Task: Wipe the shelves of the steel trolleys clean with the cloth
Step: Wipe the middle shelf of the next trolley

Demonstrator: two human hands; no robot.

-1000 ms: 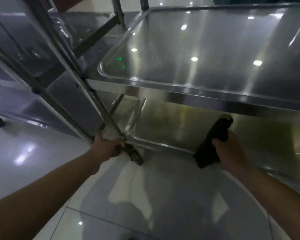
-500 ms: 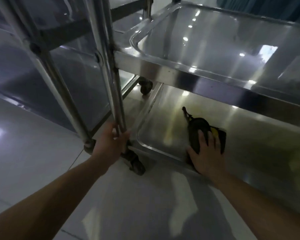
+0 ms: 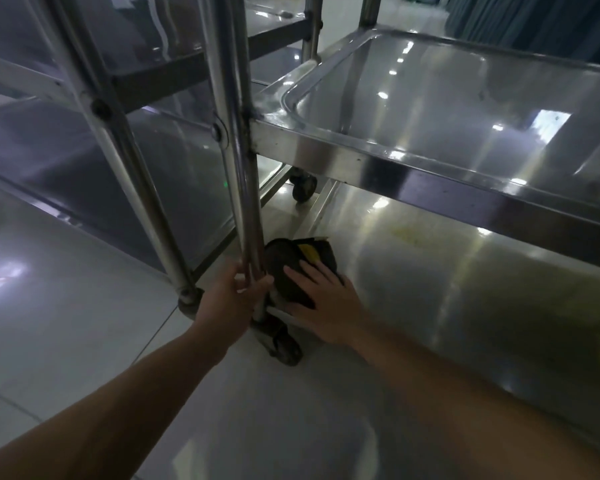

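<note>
Down low, right hand (image 3: 326, 303) flat on the dark cloth (image 3: 291, 271) with fingers straight and spread, pressing it onto the bottom shelf (image 3: 465, 289) at the near left corner (a yellow patch showing on the cloth's far side). Left hand (image 3: 232, 299) curled round the trolley post (image 3: 243, 168) just above the caster (image 3: 281, 344), thumb and fingers wrapped on the tube. Cloth touching the post's base, just beside the left hand. Upper shelf (image 3: 430, 116) overhead, gleaming with light spots. Second trolley (image 3: 118, 150) just beside, to the left, on the tiled floor (image 3: 66, 323).
</note>
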